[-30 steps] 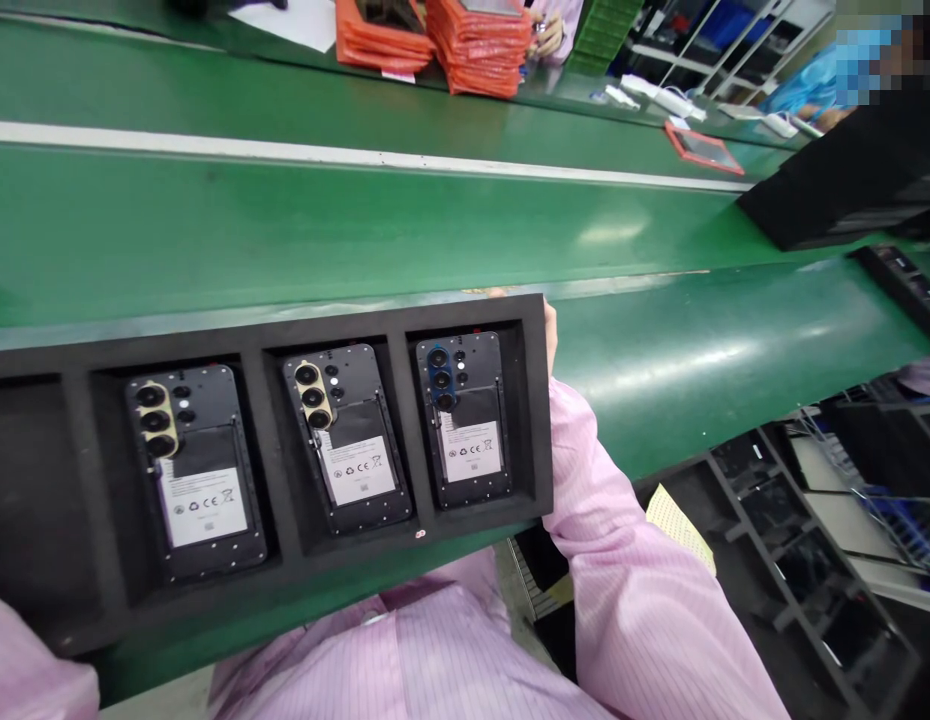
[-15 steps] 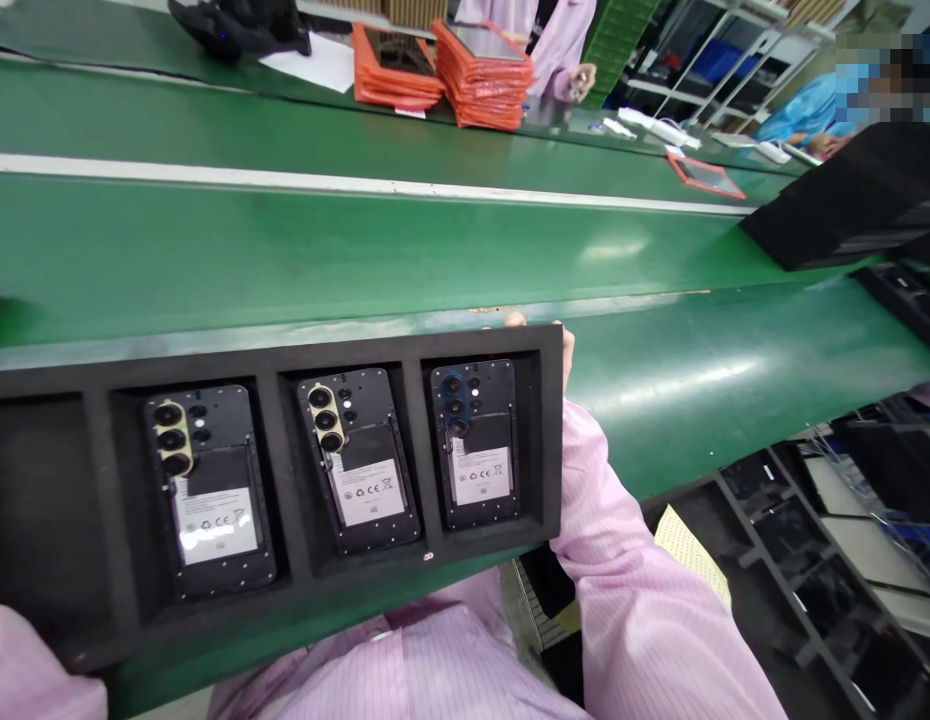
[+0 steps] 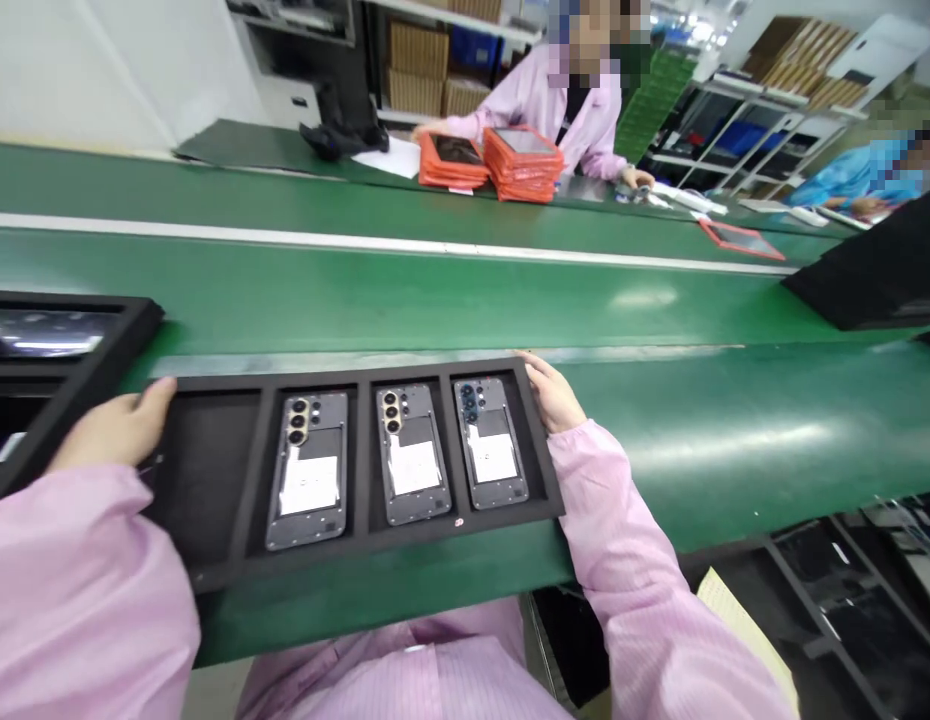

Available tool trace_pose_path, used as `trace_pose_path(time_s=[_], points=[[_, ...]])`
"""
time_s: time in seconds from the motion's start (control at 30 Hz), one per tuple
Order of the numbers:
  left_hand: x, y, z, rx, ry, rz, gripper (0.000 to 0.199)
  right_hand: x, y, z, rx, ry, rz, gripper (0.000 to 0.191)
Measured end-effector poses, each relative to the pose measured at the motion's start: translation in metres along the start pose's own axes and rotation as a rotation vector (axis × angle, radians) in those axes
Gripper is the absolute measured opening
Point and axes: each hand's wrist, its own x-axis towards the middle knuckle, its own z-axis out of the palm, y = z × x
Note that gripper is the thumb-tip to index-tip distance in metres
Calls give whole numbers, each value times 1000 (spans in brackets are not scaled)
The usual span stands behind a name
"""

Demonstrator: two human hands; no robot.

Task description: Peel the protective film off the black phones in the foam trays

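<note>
A black foam tray (image 3: pixel 360 548) is held level between my two hands above the green bench. My left hand (image 3: pixel 124 425) grips its left end, thumb on the top edge. At the right end, my right hand (image 3: pixel 553 393) is wrapped round the upper corner. Three phones without back covers lie in separate compartments: a left phone (image 3: pixel 311 480) and a middle phone (image 3: pixel 414 465) with gold camera trims, and a right phone (image 3: pixel 493 455) with a blue one. The leftmost compartment holds nothing.
Another black tray (image 3: pixel 135 325) is at the far left. Orange-wrapped stacks (image 3: pixel 521 165) stand across the green belt (image 3: pixel 360 290), near a person in pink (image 3: pixel 600 110). Black trays (image 3: pixel 877 265) are piled at the right; a person in blue (image 3: pixel 847 175) is behind.
The tray now appears lower and farther from the camera, shifted right. My left hand has come into view on its left end, and the second tray shows at the left.
</note>
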Motion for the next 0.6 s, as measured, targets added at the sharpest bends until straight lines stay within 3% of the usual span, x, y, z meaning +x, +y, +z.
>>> trace_pose_path(time_s=[0.03, 0.07, 0.13, 0.17, 0.23, 0.33, 0.43, 0.5, 0.6], points=[[-1, -1, 1, -31, -37, -29, 51, 1, -4, -3, -5, 36, -54, 62], [-3, -1, 1, -86, 6, -38, 51, -1, -10, -7, -28, 83, -131, 65], [-12, 4, 0, -222, 231, -18, 49, -12, -23, -10, -132, 185, -310, 62], [-18, 7, 0, -285, 331, 26, 46, -22, -29, -9, -234, 218, -399, 57], [-28, 19, 1, -355, 324, 188, 37, -46, -35, 0, -386, 166, -440, 46], [-42, 44, 9, -400, 139, 588, 26, -79, -26, 28, -850, -33, -307, 64], [-55, 69, 23, -398, 95, 894, 22, -96, -14, 57, -1202, -52, -138, 83], [-64, 81, 32, -371, 97, 996, 22, -99, -12, 70, -1256, -6, -51, 84], [-76, 90, 40, -327, 126, 1019, 27, -98, -18, 76, -1254, 51, 24, 83]])
